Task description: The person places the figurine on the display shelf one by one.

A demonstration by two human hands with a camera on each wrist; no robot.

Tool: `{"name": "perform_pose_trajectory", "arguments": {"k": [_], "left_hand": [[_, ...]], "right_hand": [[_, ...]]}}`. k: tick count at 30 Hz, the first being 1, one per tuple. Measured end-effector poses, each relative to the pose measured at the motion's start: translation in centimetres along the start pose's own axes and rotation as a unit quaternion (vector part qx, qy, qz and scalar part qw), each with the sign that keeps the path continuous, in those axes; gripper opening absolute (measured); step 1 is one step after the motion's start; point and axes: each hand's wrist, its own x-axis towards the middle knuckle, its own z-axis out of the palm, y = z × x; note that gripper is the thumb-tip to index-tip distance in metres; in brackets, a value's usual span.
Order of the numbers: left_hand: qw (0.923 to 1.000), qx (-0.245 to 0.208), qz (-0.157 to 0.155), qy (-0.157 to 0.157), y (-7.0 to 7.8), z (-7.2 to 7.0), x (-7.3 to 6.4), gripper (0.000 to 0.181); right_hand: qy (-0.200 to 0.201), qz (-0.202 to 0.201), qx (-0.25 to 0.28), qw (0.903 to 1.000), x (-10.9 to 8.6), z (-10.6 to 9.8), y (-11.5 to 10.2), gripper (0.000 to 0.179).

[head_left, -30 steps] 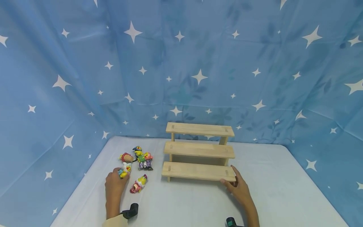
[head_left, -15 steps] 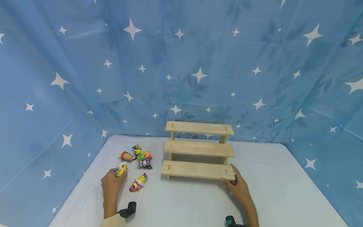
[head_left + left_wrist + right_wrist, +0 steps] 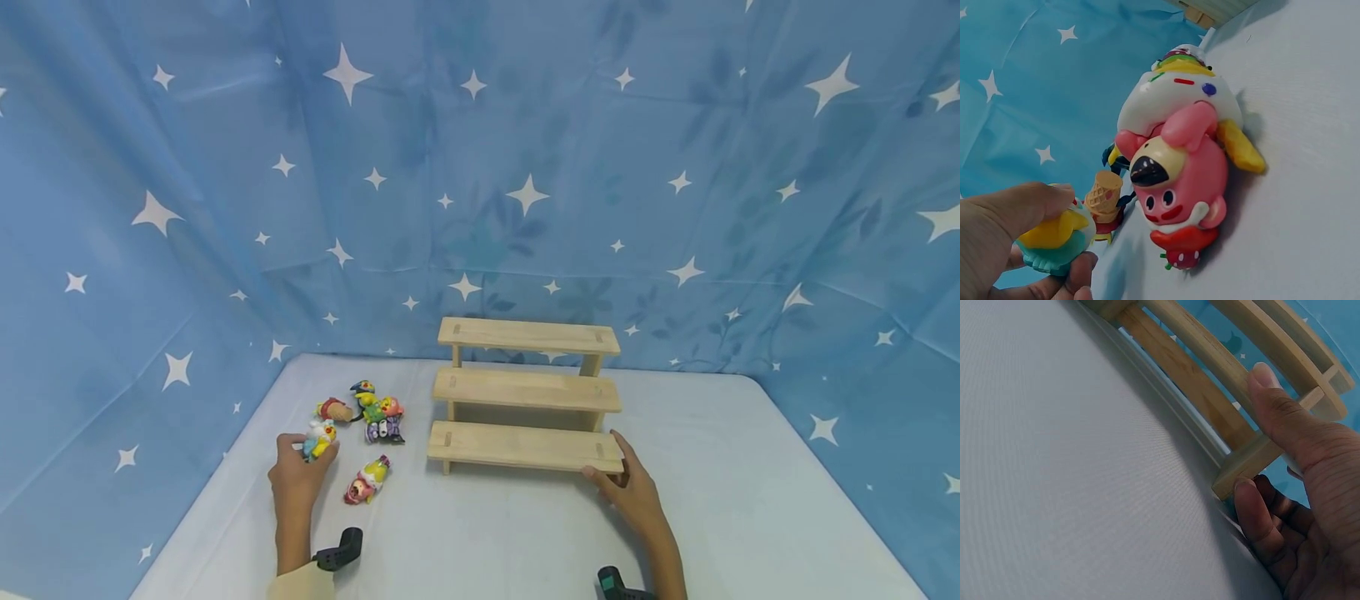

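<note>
My left hand (image 3: 296,477) pinches a small figurine (image 3: 324,437) between thumb and fingers, at the left of the table. It has a white head, an orange-red beak and yellow and turquoise parts; in the left wrist view my thumb lies across the figurine (image 3: 1054,240). Beside that hand a pink and white figurine (image 3: 367,481) lies on its back. On the right, my right hand (image 3: 636,498) grips the right end of the lowest step of a three-step wooden display stand (image 3: 521,447). In the right wrist view the thumb lies along the wood, with curled fingers (image 3: 1254,512) at its lower corner.
Behind the left hand lie a figurine with an ice-cream cone (image 3: 339,412), a purple and black one (image 3: 385,430) and other figurines close together. A white cloth (image 3: 517,533) covers the table. Blue star-patterned curtain (image 3: 480,167) hangs behind and at both sides.
The left hand has shifted slightly left and back with the figurine, which has turned to show more of its front. My right hand has kept its grip on the stand.
</note>
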Motion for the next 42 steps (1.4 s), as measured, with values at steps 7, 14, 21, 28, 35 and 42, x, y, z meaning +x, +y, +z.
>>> {"name": "perform_pose_trajectory", "arguments": {"k": [7, 14, 21, 28, 35, 42], "left_hand": [[0.9996, -0.020, 0.020, 0.010, 0.2, 0.2, 0.3, 0.058], [0.9968, -0.043, 0.063, 0.022, 0.6, 0.4, 0.6, 0.055], [0.9963, -0.042, 0.075, 0.006, 0.8, 0.6, 0.4, 0.052], [0.9944, -0.044, 0.096, -0.012, 0.8, 0.9, 0.3, 0.053], [0.9900, -0.034, 0.137, -0.006, 1.0, 1.2, 0.5, 0.053], [0.9873, -0.053, 0.149, 0.000, 1.0, 1.3, 0.3, 0.055]], "right_hand": [[-0.001, 0.008, 0.000, 1.0000, 0.2, 0.0, 0.0, 0.090], [-0.001, 0.010, -0.006, 0.9999, 0.2, -0.2, 0.1, 0.091], [0.001, 0.013, -0.009, 0.9999, 0.1, -0.2, 0.1, 0.090], [0.000, 0.008, 0.000, 1.0000, 0.0, -0.2, 0.1, 0.090], [-0.002, 0.007, 0.003, 1.0000, 0.0, -0.1, 0.2, 0.090], [-0.001, 0.011, 0.004, 0.9999, 0.2, 0.1, 0.2, 0.090]]}}
